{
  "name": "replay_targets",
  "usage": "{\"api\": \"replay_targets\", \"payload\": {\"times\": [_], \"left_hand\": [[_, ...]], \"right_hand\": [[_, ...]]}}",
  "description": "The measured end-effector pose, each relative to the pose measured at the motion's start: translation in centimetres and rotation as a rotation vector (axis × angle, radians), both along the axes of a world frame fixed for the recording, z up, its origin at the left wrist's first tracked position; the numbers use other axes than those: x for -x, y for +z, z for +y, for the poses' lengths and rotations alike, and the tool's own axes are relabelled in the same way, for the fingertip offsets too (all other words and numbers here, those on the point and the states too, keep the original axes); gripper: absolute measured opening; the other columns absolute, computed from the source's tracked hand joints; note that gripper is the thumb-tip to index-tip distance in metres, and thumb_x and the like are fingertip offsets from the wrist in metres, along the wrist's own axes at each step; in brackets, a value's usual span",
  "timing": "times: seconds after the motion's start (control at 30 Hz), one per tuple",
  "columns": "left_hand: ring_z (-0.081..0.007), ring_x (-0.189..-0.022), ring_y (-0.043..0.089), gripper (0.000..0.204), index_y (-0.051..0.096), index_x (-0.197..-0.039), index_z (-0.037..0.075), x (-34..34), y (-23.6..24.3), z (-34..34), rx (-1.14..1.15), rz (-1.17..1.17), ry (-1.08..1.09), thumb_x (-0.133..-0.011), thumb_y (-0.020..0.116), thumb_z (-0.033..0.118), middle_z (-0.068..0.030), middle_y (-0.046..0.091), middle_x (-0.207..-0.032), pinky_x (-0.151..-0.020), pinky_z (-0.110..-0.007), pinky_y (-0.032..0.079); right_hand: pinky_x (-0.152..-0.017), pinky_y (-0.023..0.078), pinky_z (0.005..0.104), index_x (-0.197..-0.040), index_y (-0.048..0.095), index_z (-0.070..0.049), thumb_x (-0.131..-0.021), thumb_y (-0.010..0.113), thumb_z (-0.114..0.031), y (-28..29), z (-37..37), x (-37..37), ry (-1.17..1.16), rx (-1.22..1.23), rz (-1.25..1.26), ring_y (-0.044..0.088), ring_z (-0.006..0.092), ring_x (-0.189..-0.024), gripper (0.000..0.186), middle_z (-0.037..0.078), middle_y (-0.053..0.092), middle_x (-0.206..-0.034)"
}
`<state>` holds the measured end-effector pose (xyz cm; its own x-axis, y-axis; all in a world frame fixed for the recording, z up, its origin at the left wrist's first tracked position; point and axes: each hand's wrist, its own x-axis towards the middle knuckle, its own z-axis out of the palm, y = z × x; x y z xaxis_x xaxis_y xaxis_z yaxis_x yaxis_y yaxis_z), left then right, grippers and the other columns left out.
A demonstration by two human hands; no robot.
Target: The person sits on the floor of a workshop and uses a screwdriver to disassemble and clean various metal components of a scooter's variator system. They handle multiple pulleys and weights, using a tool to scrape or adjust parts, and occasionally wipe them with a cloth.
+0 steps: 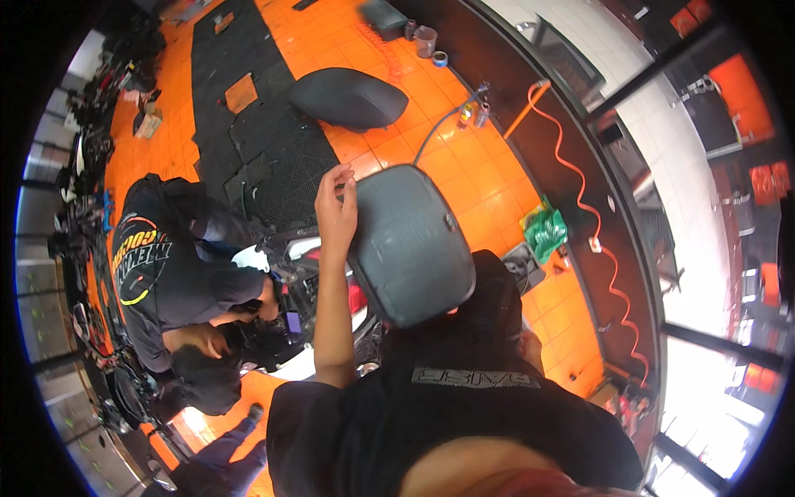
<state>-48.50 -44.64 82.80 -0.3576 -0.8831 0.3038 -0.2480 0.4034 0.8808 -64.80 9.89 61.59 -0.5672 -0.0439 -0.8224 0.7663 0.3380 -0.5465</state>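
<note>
A dark grey motorcycle top case (414, 248) is sitting just right of the left hand (334, 217), whose fingers are curling loosely; whether they are gripping its edge cannot be told. The right fingers are hiding, state unclear. Below-left of the left fingers, a motorcycle (302, 286) is standing; farther left, a co-worker (178, 265) is bending. Above them, a black motorcycle seat (348, 98) is lying.

Grey lettering (476, 378) on wearer's shirt (339, 431), multicoloured print (141, 258) on another
</note>
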Motion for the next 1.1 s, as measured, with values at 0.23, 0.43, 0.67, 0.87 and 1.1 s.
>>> {"api": "replay_targets", "payload": {"times": [0.23,0.43,0.67,0.87,1.1], "left_hand": [[-0.0291,-0.105,0.065,0.028,0.062,-0.117,0.003,9.2,-0.9,-9.1,0.074,-0.445,-0.108,-0.093,0.061,0.016,-0.0157,0.067,-0.113,-0.086,-0.038,0.050],[-0.0268,-0.099,0.067,0.027,0.063,-0.116,0.002,8.4,-8.8,-9.4,-0.142,-0.635,0.100,-0.093,0.061,0.015,-0.0145,0.069,-0.108,-0.083,-0.036,0.051],[-0.0224,-0.088,0.069,0.024,0.065,-0.112,0.000,6.0,-10.8,-7.6,-0.480,-0.664,0.227,-0.093,0.059,0.014,-0.0153,0.071,-0.096,-0.078,-0.033,0.052],[-0.0228,-0.089,0.069,0.025,0.064,-0.111,-0.001,5.0,-12.0,-6.7,-0.618,-0.626,0.400,-0.094,0.059,0.017,-0.0155,0.071,-0.095,-0.079,-0.033,0.052],[-0.0299,-0.084,0.072,0.026,0.066,-0.104,-0.001,4.2,-12.4,-6.0,-0.571,-0.652,0.635,-0.095,0.058,0.022,-0.0187,0.072,-0.088,-0.072,-0.037,0.053]], "right_hand": [[-0.068,0.052,0.0314,-0.121,0.055,-0.013,-0.094,0.055,-0.032,-4.1,-16.5,26.0,0.490,0.047,0.129,0.064,0.0150,-0.084,0.033,0.005,0.065,-0.106],[-0.063,0.048,0.0303,-0.111,0.056,-0.018,-0.094,0.056,-0.031,-10.7,-28.6,36.3,0.716,-0.011,-0.057,0.061,0.0119,-0.076,0.021,-0.002,0.061,-0.093],[-0.064,0.047,0.0306,-0.113,0.054,-0.020,-0.094,0.057,-0.027,-8.4,-30.1,40.0,0.766,-0.070,-0.228,0.063,0.0127,-0.075,0.020,-0.002,0.063,-0.096],[-0.066,0.050,0.0341,-0.116,0.056,-0.020,-0.095,0.058,-0.031,-11.1,-39.0,46.5,0.785,-0.145,-0.211,0.063,0.0135,-0.077,0.024,-0.002,0.064,-0.096],[-0.068,0.050,0.0307,-0.123,0.054,-0.014,-0.097,0.056,-0.030,-7.5,-53.8,50.6,0.891,0.136,-0.041,0.061,0.0131,-0.079,0.030,0.001,0.063,-0.103]]}}
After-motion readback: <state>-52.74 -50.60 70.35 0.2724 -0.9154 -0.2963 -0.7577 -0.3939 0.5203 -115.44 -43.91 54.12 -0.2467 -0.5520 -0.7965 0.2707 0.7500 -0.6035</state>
